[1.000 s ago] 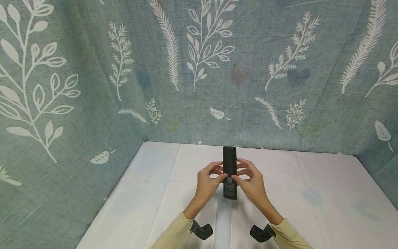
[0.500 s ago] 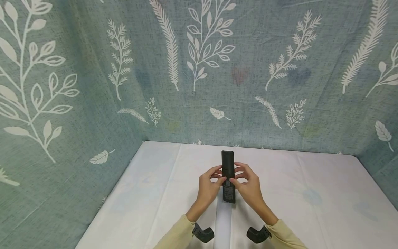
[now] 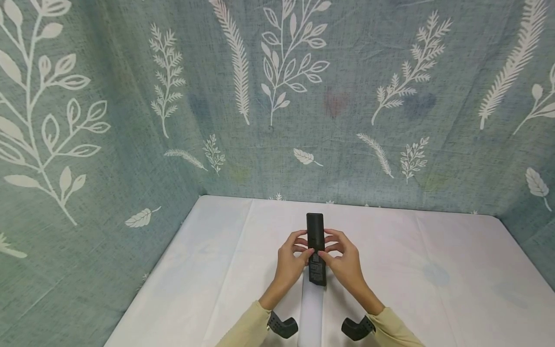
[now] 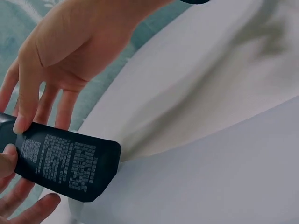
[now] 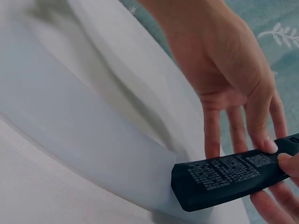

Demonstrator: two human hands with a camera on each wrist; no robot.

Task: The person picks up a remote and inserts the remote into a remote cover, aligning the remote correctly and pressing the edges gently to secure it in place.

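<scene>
A black remote control (image 3: pixel 315 229) is held in the middle of the head view, its back with printed small text turned toward me. My left hand (image 3: pixel 289 264) pinches its left edge, thumb on the back and fingers behind. On the other edge my right hand (image 3: pixel 345 265) pinches it the same way, the two thumbs close together. In the left wrist view the lettered end of the remote control (image 4: pixel 70 161) points right, over a pale strip. From the right wrist, the same end of the remote control (image 5: pixel 224 177) shows its bevelled tip. Its front is hidden.
The remote control overlaps the far end of a long whitish strip (image 3: pixel 311 313) on the white-covered table (image 3: pixel 195 289). Black wrist mounts (image 3: pixel 283 325) sit at both sleeves. A green leaf-patterned cloth (image 3: pixel 269 159) stands behind the table and at its sides.
Both hands have brought the remote control slightly toward me and a little left. It has tilted slightly, and the grip on both edges stays the same.
</scene>
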